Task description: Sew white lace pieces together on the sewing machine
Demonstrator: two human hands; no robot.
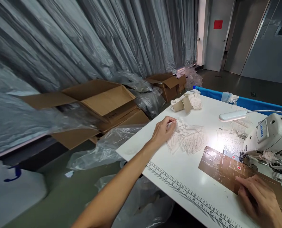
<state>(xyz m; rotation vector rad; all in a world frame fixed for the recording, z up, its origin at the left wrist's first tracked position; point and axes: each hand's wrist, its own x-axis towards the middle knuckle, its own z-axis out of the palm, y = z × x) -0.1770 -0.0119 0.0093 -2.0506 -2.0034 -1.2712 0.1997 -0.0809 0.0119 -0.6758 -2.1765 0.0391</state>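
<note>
My left hand (164,129) is closed in a pinch on the upper left corner of a white lace piece (193,139), which lies on the white sewing table (179,171). Over the brown taped cardboard (221,164) rests my right hand (259,196), its index finger stretched out and the other fingers loosely bent, with nothing seen in it. The white sewing machine (266,136) stands just beyond that hand. More white lace (232,141) lies under the lamp light beside the needle area.
A bundle of lace with a card band (185,104) sits at the table's far corner. A lamp (233,116) reaches over the table. A printed ruler (190,198) runs along the near edge. Open cardboard boxes (107,101) and clear plastic bags (112,145) lie left on the floor.
</note>
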